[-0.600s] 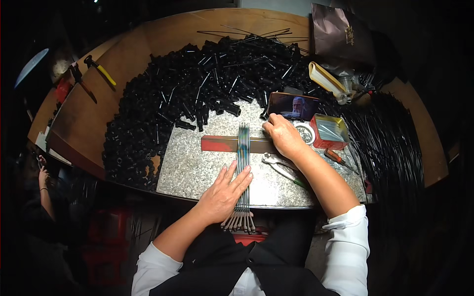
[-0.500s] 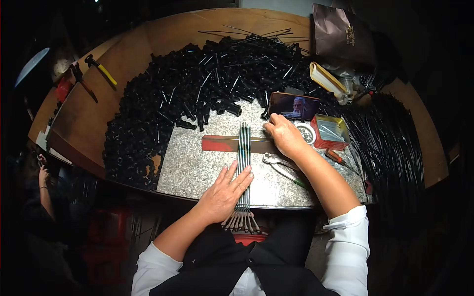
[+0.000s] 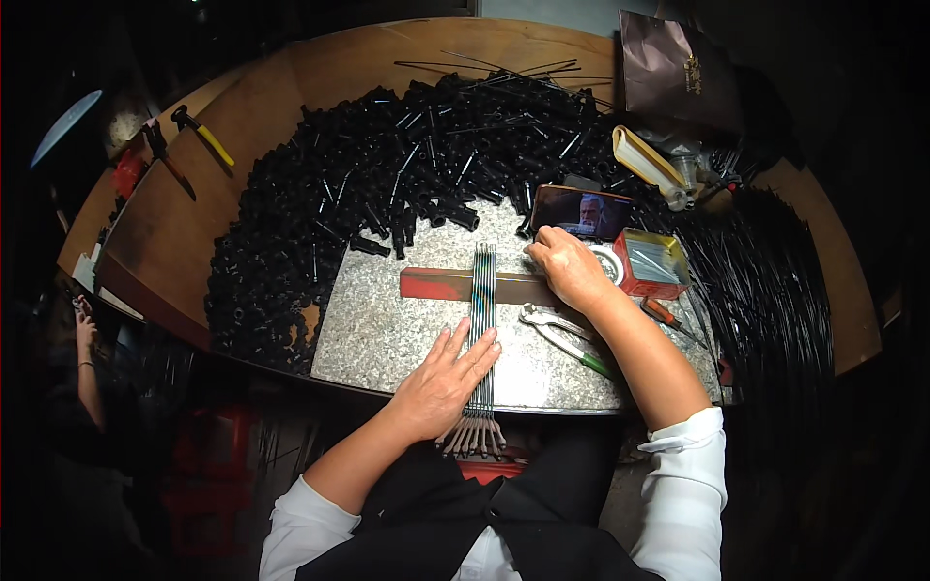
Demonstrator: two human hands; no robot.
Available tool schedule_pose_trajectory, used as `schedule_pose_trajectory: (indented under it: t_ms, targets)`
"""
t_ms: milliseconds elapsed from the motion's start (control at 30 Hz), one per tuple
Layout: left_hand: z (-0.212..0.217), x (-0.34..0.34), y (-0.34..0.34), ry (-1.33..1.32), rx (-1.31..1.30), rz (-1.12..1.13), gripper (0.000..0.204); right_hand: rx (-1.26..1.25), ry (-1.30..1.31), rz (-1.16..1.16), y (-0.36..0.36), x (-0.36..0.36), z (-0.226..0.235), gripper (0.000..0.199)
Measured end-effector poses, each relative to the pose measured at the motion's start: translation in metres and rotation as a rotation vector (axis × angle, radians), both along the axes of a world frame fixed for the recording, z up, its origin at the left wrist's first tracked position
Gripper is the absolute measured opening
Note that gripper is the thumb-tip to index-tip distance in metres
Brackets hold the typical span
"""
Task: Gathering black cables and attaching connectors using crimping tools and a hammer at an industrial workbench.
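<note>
My left hand (image 3: 450, 382) lies flat, fingers stretched out, across a row of thin dark rods or cables (image 3: 482, 281) laid side by side. Their far ends rest over a red and brown bar (image 3: 431, 284); their pale, thicker near ends fan out past the table's front edge. My right hand (image 3: 572, 269) hovers above the far right part of the bar, fingers curled together in a pinch. Whatever is between those fingertips is too small to make out. Partly behind that hand is a white round dish (image 3: 608, 261). Green-handled pincers (image 3: 562, 337) lie below it.
A large heap of black tubular parts (image 3: 387, 165) curves around the speckled slab (image 3: 358, 339). Right of my right hand stand a phone (image 3: 583, 210), a red tin (image 3: 654, 261) and an orange-handled screwdriver (image 3: 664, 312). Long black cables (image 3: 775, 281) cover the far right. Another person's hand (image 3: 85, 334) shows at left.
The whole view has shifted slightly. My right hand has drawn a little to the right and nearer, still pinched; my left hand stays flat on the rods.
</note>
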State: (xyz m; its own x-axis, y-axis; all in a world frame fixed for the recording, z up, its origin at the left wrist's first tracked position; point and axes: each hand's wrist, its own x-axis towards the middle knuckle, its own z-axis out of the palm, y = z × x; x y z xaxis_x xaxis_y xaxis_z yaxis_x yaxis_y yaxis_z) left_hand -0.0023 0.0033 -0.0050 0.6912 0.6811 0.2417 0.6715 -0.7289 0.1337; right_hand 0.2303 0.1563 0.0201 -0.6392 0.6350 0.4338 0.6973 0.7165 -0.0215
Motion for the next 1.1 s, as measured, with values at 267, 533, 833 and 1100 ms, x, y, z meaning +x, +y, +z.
schedule_pose_trajectory:
  t_ms: [267,533,833,1100]
  targets:
    - [0.006,0.002,-0.002,-0.077,-0.034,0.002,0.095,-0.002,0.010,0.048,-0.002,0.001,-0.001,0.006]
    - [-0.001,0.001,-0.001,0.008,0.014,0.037,0.081,0.026,0.033,0.070,0.002,-0.004,0.000,0.009]
    - [0.010,0.003,-0.006,-0.078,-0.126,0.050,0.075,-0.028,0.007,-0.014,-0.003,-0.005,-0.003,0.009]
    - [0.006,0.002,-0.004,-0.046,-0.101,0.045,0.074,-0.028,-0.021,0.001,-0.002,-0.008,0.002,0.015]
